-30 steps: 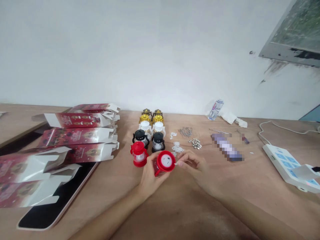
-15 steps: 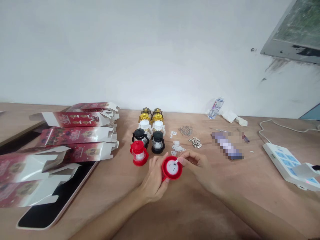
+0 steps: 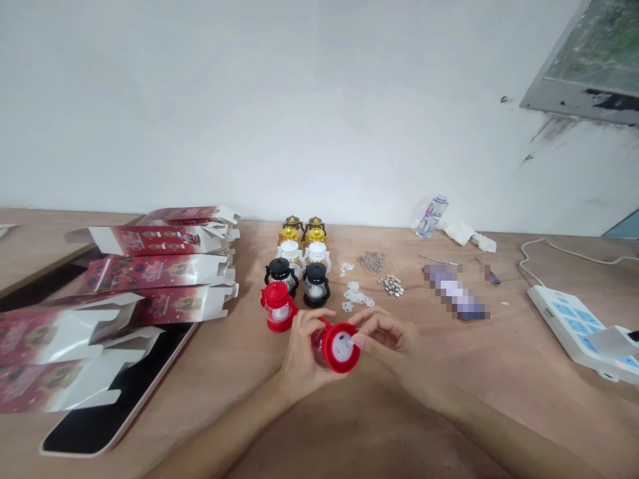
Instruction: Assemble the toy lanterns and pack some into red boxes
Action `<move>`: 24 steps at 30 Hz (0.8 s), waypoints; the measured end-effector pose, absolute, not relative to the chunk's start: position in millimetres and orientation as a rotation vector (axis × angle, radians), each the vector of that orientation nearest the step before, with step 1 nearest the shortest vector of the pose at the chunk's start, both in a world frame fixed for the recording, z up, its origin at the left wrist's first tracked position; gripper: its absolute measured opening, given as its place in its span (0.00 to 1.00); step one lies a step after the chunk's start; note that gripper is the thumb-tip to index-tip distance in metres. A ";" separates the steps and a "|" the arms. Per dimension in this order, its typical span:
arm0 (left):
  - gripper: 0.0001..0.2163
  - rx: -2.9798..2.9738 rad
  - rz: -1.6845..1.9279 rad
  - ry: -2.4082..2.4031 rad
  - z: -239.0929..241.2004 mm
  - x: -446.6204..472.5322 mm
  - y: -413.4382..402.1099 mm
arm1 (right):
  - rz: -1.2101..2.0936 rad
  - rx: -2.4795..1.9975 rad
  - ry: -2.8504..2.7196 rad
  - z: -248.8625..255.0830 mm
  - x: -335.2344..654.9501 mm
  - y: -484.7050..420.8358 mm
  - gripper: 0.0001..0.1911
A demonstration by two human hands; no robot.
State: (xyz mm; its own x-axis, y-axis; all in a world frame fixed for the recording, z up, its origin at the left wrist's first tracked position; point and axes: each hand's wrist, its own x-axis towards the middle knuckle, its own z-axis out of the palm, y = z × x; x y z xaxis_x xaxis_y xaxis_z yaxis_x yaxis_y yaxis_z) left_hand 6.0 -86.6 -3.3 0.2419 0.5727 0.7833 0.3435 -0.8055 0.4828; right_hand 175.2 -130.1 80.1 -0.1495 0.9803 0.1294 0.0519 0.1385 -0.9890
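My left hand [image 3: 302,352] is wrapped round a small red lantern [image 3: 345,366], tipped so that its underside faces me. Set inside the red rim is a round white base plate [image 3: 339,350] with a dark slot. At the edge of that plate, my right hand [image 3: 388,340] pinches a small white plastic piece [image 3: 350,340] between thumb and forefinger; the fingertips hide part of it. Just beyond my hands stand another red lantern [image 3: 277,307], two black lanterns [image 3: 315,286], white lanterns [image 3: 317,256] and gold lanterns [image 3: 315,237] in two columns.
Loose white plastic pieces [image 3: 355,294], button cells [image 3: 392,285] and a heap of small metal parts [image 3: 371,262] lie beyond my right hand. Flattened red boxes [image 3: 164,271] cover the left side. A power strip [image 3: 579,326] and a clear bottle [image 3: 432,216] are at right.
The red lantern has tilted in my left hand, so its clear side now shows and its base turns rightward. My right hand has shifted slightly down with the white piece.
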 end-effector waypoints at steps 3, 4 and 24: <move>0.33 2.348 1.605 0.997 -1.2 5.9 -88.7 | 1.132 -1.095 -1.416 74.5 172.1 -131.9 0.09; 0.34 2.363 1.615 1.027 0.0 5.7 -89.6 | 1.116 -1.100 -1.410 72.2 171.3 -131.9 0.09; 0.23 2.456 1.763 0.829 -5.0 1.4 -88.5 | 0.718 -1.081 -1.461 43.4 157.9 -139.0 0.04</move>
State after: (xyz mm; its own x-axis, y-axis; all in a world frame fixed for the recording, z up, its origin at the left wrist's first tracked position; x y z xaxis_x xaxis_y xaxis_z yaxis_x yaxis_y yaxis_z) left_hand 1.4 -88.5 -5.0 0.2276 0.4185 0.8792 0.4108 -0.8599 0.3030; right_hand 157.9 -139.0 43.4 0.0462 0.9090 0.4143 0.2276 0.3943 -0.8904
